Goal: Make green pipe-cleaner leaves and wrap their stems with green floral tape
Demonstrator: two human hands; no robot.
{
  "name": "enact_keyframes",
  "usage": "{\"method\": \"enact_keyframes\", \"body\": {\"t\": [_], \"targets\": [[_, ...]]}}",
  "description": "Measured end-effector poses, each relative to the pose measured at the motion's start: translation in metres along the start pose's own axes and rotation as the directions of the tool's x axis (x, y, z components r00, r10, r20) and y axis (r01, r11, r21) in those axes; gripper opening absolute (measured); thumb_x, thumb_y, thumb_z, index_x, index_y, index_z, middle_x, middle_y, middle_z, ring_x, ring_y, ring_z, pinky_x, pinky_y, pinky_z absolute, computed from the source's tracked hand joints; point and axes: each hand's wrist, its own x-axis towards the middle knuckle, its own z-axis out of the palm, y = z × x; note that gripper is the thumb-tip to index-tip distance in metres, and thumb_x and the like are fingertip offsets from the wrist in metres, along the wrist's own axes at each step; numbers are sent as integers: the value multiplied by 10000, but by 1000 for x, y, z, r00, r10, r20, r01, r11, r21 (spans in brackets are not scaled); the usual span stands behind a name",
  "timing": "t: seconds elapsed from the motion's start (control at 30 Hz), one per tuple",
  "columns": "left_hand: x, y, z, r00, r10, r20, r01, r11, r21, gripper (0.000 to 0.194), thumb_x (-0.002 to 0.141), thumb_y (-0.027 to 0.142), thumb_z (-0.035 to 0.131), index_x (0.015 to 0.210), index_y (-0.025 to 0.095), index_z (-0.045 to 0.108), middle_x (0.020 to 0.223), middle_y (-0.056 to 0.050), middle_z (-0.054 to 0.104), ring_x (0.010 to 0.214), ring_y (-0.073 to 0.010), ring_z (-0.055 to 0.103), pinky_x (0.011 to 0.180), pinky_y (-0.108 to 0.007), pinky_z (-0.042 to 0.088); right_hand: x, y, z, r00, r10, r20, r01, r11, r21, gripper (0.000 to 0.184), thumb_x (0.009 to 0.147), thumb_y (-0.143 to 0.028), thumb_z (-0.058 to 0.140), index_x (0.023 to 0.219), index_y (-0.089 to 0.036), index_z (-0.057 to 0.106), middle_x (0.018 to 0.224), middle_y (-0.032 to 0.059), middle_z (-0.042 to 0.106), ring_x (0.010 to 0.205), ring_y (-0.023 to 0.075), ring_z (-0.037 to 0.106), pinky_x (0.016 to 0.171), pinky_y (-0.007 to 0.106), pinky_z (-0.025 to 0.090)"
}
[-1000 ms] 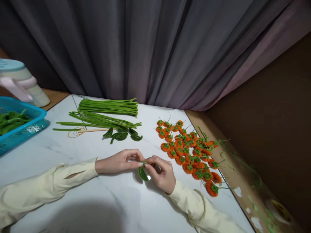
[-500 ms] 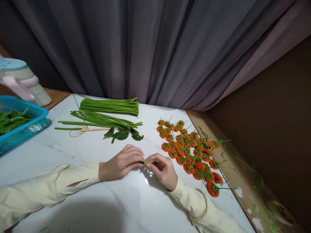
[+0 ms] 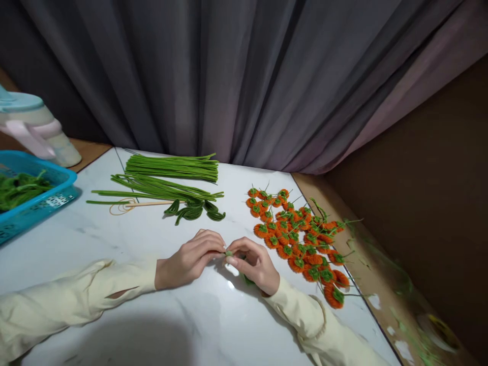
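Observation:
Over the white marbled table, my left hand (image 3: pixel 194 255) and my right hand (image 3: pixel 258 264) meet fingertip to fingertip. Both are closed in a pinch on a small green pipe cleaner piece (image 3: pixel 229 253), mostly covered by the fingers. A bit of darker green shows below my right palm; I cannot tell whether it belongs to the same piece. Just beyond my left hand lie several dark green pipe cleaner leaves (image 3: pixel 192 209). Right of my right hand spread many orange pipe cleaner persimmons (image 3: pixel 295 264) with green tops and thin stems.
Bright green pipe cleaners (image 3: pixel 171 168) lie bundled at the back, a looser pile (image 3: pixel 160 187) before them. A thin wooden stick (image 3: pixel 148 204) touches a rubber band. At left are a blue basket (image 3: pixel 57 195) of green pieces and a lidded cup (image 3: pixel 61 145). Tape (image 3: pixel 438 333) sits right.
My left fingertips have shifted slightly on the small green piece, and my right hand has turned a little. Dark green now shows beneath my right palm. The rest of the table looks the same.

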Motion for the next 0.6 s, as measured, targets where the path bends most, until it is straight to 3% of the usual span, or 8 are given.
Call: {"method": "enact_keyframes", "body": {"t": [0.2, 0.3, 0.37, 0.47, 0.53, 0.6], "targets": [[1, 0, 1, 998, -25, -63, 26, 999, 19, 170, 880, 65, 459, 965, 164, 567, 844, -71, 638, 849, -184, 588, 781, -337, 460, 2, 4, 4, 997, 71, 3, -71, 989, 133, 218, 800, -374, 644, 808, -168, 574, 656, 24, 649, 618, 139, 587, 635, 270, 451], [3, 6, 2, 973, -219, -74, 216, 975, -53, 114, 872, 116, 487, 866, 168, 589, 810, -51, 637, 832, -175, 587, 780, -317, 451, 2, 2, 5, 992, 122, 26, -124, 966, 226, 237, 800, -384, 646, 816, -167, 550, 636, 17, 647, 602, 137, 585, 627, 269, 445], [5, 12, 3, 905, -423, -48, 414, 900, -134, 89, 852, 160, 513, 819, 167, 596, 809, -41, 633, 815, -168, 581, 750, -290, 452, 1, 0, 6, 989, 143, 47, -150, 952, 265, 257, 790, -391, 657, 823, -167, 534, 631, 17, 649, 602, 142, 592, 634, 276, 446], [8, 19, 5, 748, -663, 29, 648, 722, -241, 97, 813, 236, 544, 804, 166, 611, 797, -30, 630, 742, -155, 561, 666, -258, 441, 2, -2, 6, 986, 140, 86, -161, 933, 322, 284, 778, -394, 670, 852, -175, 505, 609, 4, 644, 593, 153, 606, 667, 302, 453], [10, 22, 6, 661, -746, 80, 729, 614, -302, 133, 786, 283, 566, 793, 161, 619, 743, -20, 618, 674, -143, 532, 614, -245, 421, 2, -1, 7, 989, 120, 81, -141, 928, 344, 303, 774, -384, 678, 896, -188, 481, 597, -6, 642, 625, 165, 619, 697, 316, 454], [12, 22, 6, 610, -783, 124, 761, 535, -367, 165, 752, 312, 594, 781, 152, 624, 688, -10, 599, 625, -132, 500, 582, -237, 399, 1, 0, 7, 995, 90, 44, -99, 936, 337, 317, 778, -370, 679, 930, -204, 455, 603, -7, 648, 686, 174, 625, 714, 316, 450]]}}
